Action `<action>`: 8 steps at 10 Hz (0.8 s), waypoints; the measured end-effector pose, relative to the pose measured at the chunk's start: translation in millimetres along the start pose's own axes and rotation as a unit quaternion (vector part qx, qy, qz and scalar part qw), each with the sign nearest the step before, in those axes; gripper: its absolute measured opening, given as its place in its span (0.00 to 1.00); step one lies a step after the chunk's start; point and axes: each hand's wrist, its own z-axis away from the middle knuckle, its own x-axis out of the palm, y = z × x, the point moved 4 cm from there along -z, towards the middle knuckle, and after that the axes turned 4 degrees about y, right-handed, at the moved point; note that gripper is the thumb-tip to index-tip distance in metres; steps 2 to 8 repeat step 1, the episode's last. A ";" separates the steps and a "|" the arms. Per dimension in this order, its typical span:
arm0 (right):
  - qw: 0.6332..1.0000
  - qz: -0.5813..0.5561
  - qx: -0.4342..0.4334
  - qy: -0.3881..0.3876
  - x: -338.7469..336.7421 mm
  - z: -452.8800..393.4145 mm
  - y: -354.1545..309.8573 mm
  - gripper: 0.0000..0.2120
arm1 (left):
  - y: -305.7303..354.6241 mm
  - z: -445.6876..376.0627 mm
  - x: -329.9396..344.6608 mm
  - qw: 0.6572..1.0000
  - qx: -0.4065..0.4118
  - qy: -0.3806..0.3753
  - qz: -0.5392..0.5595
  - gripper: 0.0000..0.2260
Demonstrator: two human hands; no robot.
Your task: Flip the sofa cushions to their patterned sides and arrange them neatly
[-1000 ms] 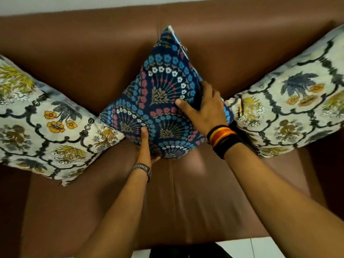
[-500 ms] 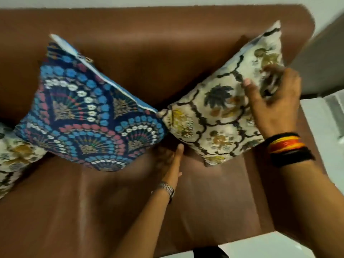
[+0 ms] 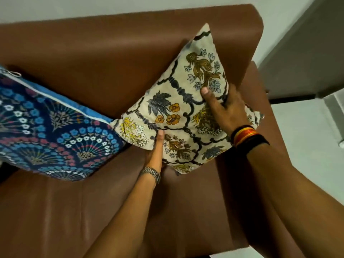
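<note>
A cream floral cushion (image 3: 178,101) stands on one corner against the right end of the brown sofa's backrest (image 3: 104,53), patterned side facing me. My left hand (image 3: 155,153) grips its lower left edge, thumb on the front. My right hand (image 3: 225,108) clasps its right side, thumb on the front and fingers behind. A dark blue patterned cushion (image 3: 46,131) leans on the backrest to the left, its right corner touching the cream cushion.
The sofa seat (image 3: 93,211) spreads below the cushions. The sofa's right armrest (image 3: 260,101) sits just behind my right hand. Pale floor (image 3: 305,138) and a grey wall lie beyond it on the right.
My view has swung right. Both hands left the blue cushion, moved to the cream cushion and now grip it; it stands more upright than half a second ago.
</note>
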 end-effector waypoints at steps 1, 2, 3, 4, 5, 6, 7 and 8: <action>0.998 -0.058 -0.022 0.016 -11.3 15.2 9.3 0.41 | -9.4 6.2 -10.2 0.994 0.000 0.015 -0.109 0.53; 0.998 -0.058 -0.022 0.016 -11.3 15.2 9.3 0.41 | -9.4 6.2 -10.2 0.994 0.000 0.015 -0.109 0.53; 0.998 -0.058 -0.022 0.016 -11.3 15.2 9.3 0.41 | -9.4 6.2 -10.2 0.994 0.000 0.015 -0.109 0.53; 0.998 -0.058 -0.022 0.016 -11.3 15.2 9.3 0.41 | -9.4 6.2 -10.2 0.994 0.000 0.015 -0.109 0.53; 0.998 -0.058 -0.022 0.016 -11.3 15.2 9.3 0.41 | -9.4 6.2 -10.2 0.994 0.000 0.015 -0.109 0.53; 0.998 -0.058 -0.022 0.016 -11.3 15.2 9.3 0.41 | -9.4 6.2 -10.2 0.994 0.000 0.015 -0.109 0.53; 0.998 -0.058 -0.022 0.016 -11.3 15.2 9.3 0.41 | -9.4 6.2 -10.2 0.994 0.000 0.015 -0.109 0.53; 0.998 -0.058 -0.022 0.016 -11.3 15.2 9.3 0.41 | -9.4 6.2 -10.2 0.994 0.000 0.015 -0.109 0.53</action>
